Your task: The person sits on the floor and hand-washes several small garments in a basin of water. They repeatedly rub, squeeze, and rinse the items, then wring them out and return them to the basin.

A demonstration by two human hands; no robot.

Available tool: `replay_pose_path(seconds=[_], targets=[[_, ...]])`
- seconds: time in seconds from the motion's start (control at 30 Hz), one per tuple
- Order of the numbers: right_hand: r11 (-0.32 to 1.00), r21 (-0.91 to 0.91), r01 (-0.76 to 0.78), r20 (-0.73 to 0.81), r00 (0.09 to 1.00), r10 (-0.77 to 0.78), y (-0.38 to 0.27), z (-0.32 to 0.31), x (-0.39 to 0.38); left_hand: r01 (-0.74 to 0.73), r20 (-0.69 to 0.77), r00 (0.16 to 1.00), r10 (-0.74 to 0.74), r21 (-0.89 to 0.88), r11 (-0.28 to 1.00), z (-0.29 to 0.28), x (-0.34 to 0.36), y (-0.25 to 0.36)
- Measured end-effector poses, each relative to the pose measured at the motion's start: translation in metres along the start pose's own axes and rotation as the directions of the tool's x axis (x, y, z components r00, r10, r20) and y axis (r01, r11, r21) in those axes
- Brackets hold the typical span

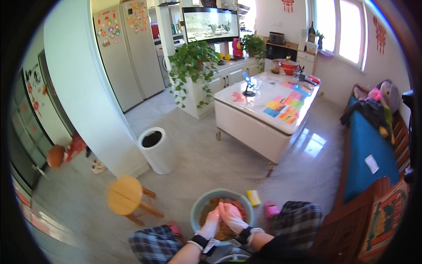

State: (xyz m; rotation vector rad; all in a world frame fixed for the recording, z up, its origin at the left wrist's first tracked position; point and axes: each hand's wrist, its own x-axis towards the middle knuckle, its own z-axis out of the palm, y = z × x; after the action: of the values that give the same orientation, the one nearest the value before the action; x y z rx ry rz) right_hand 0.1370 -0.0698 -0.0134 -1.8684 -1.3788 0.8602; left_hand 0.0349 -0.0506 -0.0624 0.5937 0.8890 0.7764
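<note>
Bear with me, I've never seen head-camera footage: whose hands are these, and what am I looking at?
There is no machine here. A person wears a wide fisheye camera on the head, looking down, so straight edges bend. The left hand and right hand are the wearer's own, close together at a pale blue-green round basin on the grey tiled floor; its reddish-brown contents are hard to identify. I cannot tell whether the hands hold anything. Nearby stand a round yellow wooden stool and a white cylindrical bin.

From the person's head, the one fisheye view looks down and forward, the left hand [212,221] and right hand [232,216] near, the white table [251,138] farther off.
</note>
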Motion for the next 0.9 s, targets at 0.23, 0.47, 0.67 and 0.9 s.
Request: replay_pose_path(seconds=[0.23, 0.47, 0.67, 0.9], targets=[[0.984, 0.175, 0.04, -0.04, 0.999, -0.033, -0.004, 0.014, -0.006, -0.165, 0.175, 0.974, 0.142, 0.121, 0.979, -0.031, 0.004, -0.003], [0.97, 0.245, -0.002, 0.081, 0.997, -0.018, -0.002, 0.004, -0.004, -0.156, 0.077, 0.987, 0.144, 0.185, 0.97, -0.051, 0.028, -0.025], [0.964, 0.264, 0.044, 0.065, 0.996, -0.063, 0.007, 0.006, 0.001, -0.136, 0.075, 0.989, 0.128, 0.115, 0.984, -0.018, 0.011, -0.007], [0.988, 0.155, 0.014, 0.038, 0.999, -0.02, -0.006, 0.003, -0.003, -0.093, 0.001, 0.996, 0.093, 0.091, 0.992, 0.006, -0.01, 0.018]])
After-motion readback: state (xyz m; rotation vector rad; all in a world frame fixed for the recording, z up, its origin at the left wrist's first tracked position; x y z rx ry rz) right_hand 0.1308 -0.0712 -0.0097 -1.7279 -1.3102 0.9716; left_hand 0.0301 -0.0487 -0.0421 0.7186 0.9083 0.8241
